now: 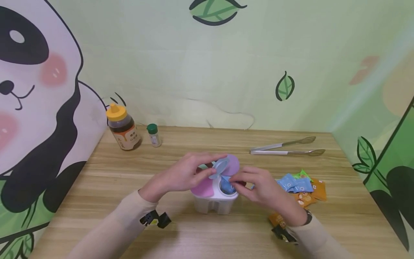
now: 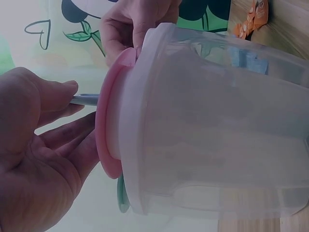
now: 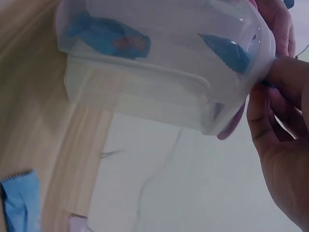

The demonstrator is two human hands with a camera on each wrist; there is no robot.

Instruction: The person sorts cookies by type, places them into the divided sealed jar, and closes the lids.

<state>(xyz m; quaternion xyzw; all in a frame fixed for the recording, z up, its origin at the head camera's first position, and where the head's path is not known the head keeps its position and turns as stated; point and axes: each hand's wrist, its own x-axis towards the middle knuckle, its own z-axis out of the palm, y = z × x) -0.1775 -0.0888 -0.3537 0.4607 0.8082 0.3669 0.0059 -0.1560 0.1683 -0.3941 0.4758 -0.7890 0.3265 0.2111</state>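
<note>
A translucent white container (image 1: 201, 205) stands mid-table, its top fitted with pink, purple, green and blue flip lids. My left hand (image 1: 181, 174) pinches the raised light-blue lid (image 1: 221, 167) between thumb and fingers. At the uncovered round opening, my right hand (image 1: 263, 187) pinches a small blue packet (image 1: 227, 186), part of which dips inside. Through the clear wall in the right wrist view, that blue packet (image 3: 227, 53) hangs below the rim, and another blue packet (image 3: 104, 36) lies deeper inside. The right fingertips are partly hidden by the rim there.
Right of the container lie several blue packets (image 1: 302, 185), a green packet (image 1: 302, 174) and orange packets (image 1: 319, 190). Metal tongs (image 1: 288, 148) rest at the back right. A yellow-capped bottle (image 1: 124, 129) and a green-capped shaker (image 1: 154, 136) stand at the back left.
</note>
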